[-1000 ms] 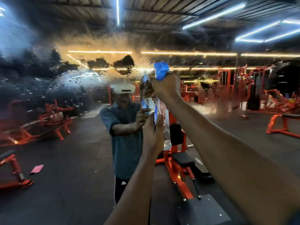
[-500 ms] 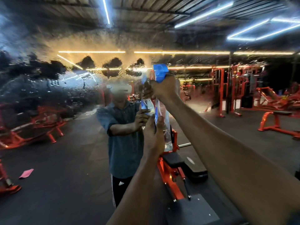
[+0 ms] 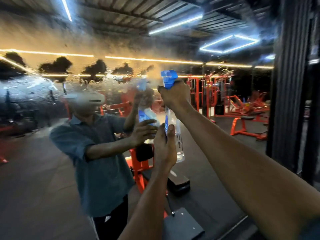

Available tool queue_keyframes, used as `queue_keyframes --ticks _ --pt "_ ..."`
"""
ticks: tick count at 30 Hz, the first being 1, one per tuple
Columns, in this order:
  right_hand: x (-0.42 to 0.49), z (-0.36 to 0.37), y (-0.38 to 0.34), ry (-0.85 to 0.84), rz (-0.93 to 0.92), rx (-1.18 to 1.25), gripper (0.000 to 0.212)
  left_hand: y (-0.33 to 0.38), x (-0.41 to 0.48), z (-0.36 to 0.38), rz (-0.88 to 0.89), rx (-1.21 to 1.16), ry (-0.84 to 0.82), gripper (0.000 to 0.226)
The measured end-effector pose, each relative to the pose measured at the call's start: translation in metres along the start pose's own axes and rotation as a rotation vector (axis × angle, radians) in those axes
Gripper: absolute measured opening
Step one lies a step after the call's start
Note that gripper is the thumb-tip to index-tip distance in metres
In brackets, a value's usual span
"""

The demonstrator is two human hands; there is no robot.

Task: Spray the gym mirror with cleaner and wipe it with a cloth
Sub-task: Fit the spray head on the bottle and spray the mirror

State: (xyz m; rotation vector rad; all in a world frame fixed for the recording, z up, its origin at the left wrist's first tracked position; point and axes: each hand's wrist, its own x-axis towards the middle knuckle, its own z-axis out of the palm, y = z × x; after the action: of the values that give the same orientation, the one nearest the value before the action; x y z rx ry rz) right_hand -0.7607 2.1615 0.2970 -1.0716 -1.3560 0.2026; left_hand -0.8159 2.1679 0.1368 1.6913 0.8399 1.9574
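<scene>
Both hands' fingers (image 3: pixel 168 130) grip the spray bottle (image 3: pixel 174 125).

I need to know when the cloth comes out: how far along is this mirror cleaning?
Done: the mirror is wet with droplets across its upper left. In hand: the right hand grips the blue trigger of the spray bottle, the left hand steadies its body. Left: the mirror's right side looks dry, no cloth is visible, and no wiping shows.

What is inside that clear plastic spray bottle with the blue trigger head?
The clear plastic spray bottle looks see-through, with nothing coloured inside; its liquid level is unclear. The left hand covers its left side and the right hand its neck.
</scene>
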Motion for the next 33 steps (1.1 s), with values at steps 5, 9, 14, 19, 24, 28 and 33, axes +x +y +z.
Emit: queue_keyframes --ticks 5,9,14,19,24,28,33 --pt "0.020 -0.020 0.029 0.026 0.033 -0.038 0.034 -0.019 0.009 0.036 0.006 -0.017 -0.071 0.062" --pt "0.030 -0.035 0.042 0.044 0.021 -0.090 0.030 -0.024 0.011 0.060 0.032 -0.013 -0.081 0.049" --pt "0.049 -0.057 0.067 0.175 0.059 -0.117 0.026 -0.034 0.018 0.096 0.032 -0.028 -0.152 0.060" --pt "0.071 -0.083 0.090 0.171 0.062 -0.156 0.028 -0.042 0.021 0.135 -0.008 -0.123 -0.173 0.079" --pt "0.091 -0.110 0.110 0.157 0.074 -0.160 0.033 -0.040 0.021 0.172 -0.005 -0.096 -0.169 0.053" --pt "0.106 -0.133 0.130 0.220 0.095 -0.206 0.020 -0.048 0.025 0.207 -0.003 -0.076 -0.206 0.066" --pt "0.124 -0.167 0.160 0.328 0.139 -0.194 0.014 -0.054 0.026 0.253 -0.064 -0.107 -0.275 0.048"
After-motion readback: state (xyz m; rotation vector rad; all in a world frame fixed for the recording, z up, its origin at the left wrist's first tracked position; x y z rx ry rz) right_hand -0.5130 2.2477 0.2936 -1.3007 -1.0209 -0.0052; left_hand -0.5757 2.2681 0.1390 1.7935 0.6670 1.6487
